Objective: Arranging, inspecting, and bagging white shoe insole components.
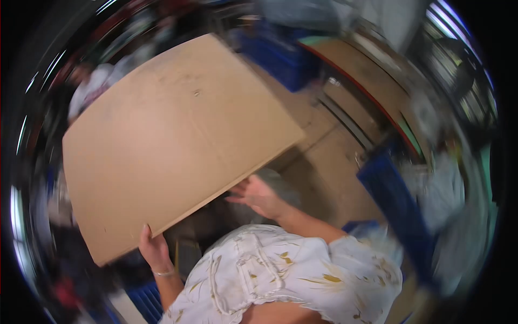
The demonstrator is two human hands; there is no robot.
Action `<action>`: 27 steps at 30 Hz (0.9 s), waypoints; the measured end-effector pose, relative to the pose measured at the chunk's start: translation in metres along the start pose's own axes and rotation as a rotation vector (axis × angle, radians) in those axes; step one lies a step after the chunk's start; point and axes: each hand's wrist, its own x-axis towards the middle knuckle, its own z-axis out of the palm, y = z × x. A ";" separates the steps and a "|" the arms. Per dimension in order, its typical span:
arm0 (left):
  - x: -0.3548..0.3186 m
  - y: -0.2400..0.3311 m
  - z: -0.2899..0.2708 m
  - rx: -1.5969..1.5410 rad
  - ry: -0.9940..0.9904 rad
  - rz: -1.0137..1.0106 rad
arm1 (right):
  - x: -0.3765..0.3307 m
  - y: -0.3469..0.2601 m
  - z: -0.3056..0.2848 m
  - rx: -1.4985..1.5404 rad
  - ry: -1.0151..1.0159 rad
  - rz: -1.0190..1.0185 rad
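A large tan cardboard sheet (178,135) stretches out in front of me, tilted, with its near edge running up from lower left to right. At that edge, toward the left corner, my left hand (155,251) grips the sheet, thumb on top and the other fingers hidden beneath. My right hand (258,197) is farther right along the same edge, its fingers apart and the fingertips close to the board. Whether they touch its underside cannot be made out. Nothing shows in the right palm.
Blue bins (286,56) stand beyond the sheet's far right corner. To the right is a brown-topped table (372,70) with a red edge, and a blue panel (396,200) nearer me. A person (91,83) is partly visible at far left. Much of the surroundings is blurred.
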 end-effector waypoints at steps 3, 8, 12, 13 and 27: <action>0.043 -0.064 0.062 0.086 -0.257 -0.210 | 0.007 -0.009 -0.010 0.159 0.342 -0.047; 0.085 -0.150 0.121 0.200 -0.601 -0.646 | -0.058 -0.014 -0.043 0.250 0.724 -0.398; 0.064 -0.172 0.144 0.399 -0.854 -1.019 | -0.126 0.012 -0.048 0.248 0.887 -0.519; 0.063 -0.179 0.140 0.542 -0.941 -1.026 | -0.136 0.019 -0.047 0.238 0.889 -0.571; 0.104 -0.307 0.048 1.065 -1.106 -1.118 | -0.293 0.023 -0.094 0.249 1.214 -1.074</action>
